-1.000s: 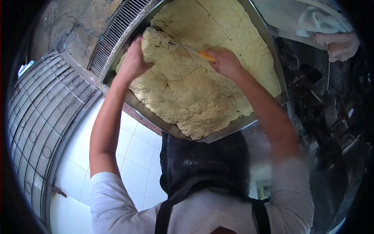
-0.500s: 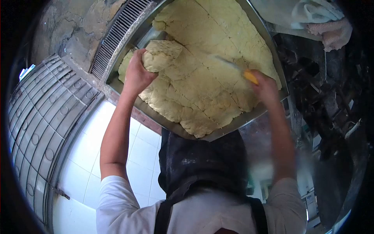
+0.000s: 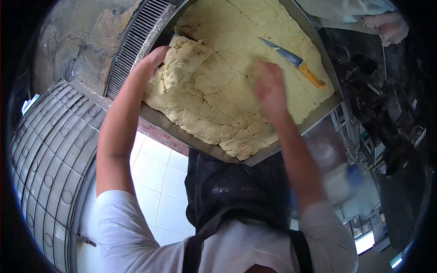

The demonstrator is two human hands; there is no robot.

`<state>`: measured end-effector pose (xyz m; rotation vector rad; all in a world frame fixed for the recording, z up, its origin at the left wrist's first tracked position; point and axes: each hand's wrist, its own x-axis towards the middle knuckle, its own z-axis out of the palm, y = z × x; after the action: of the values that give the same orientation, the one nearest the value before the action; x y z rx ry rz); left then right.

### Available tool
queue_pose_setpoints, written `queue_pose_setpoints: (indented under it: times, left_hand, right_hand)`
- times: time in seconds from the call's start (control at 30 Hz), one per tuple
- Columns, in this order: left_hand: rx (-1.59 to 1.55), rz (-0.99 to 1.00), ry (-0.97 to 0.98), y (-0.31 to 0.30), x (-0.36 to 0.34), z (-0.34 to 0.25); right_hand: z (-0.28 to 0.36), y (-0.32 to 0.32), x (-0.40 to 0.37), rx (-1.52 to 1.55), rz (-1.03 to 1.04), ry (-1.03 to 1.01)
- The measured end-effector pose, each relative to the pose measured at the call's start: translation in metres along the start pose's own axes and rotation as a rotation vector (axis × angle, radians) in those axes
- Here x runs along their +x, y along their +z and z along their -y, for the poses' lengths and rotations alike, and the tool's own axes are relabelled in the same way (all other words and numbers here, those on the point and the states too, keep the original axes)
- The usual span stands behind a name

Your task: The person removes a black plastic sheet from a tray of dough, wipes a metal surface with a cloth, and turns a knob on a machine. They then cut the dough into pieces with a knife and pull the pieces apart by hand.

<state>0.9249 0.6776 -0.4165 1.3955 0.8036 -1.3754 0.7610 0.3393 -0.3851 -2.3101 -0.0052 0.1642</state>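
A wide slab of pale yellow dough (image 3: 241,91), scored with cut lines, lies in a large metal tray (image 3: 177,133). At the tray's left side my left hand (image 3: 156,60) grips the edge of a lifted, crumbly dough piece (image 3: 182,61); some of its fingers are hidden behind it. My right hand (image 3: 271,88), blurred by motion, is over the middle of the slab with nothing in it, its fingers stretched out. To its right a knife (image 3: 293,61) with a yellow handle lies on the dough, blade pointing up and left.
A slotted metal grate (image 3: 139,38) runs along the tray's left side, beside a cracked stone surface (image 3: 84,43). A barred metal gate (image 3: 54,168) stands at the left above white floor tiles (image 3: 159,182). Cloths (image 3: 384,25) lie at the upper right, above dark clutter (image 3: 373,91).
My right hand has let go of the knife, which now rests on the dough, and has moved left. My left hand has shifted to the outer side of the lifted dough piece, which sits lower.
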Motion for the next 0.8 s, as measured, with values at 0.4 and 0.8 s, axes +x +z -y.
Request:
queue_pose_setpoints:
  times: [0.4, 0.8]
  left_hand:
    - [-0.053, 0.311, 0.001, -0.001, 0.050, 0.002]
    - [-0.418, 0.477, 0.025, 0.016, 0.040, 0.030]
  right_hand:
    - [0.026, 0.089, 0.025, -0.028, -0.042, -0.014]
    - [0.010, 0.098, 0.027, 0.011, -0.053, -0.031]
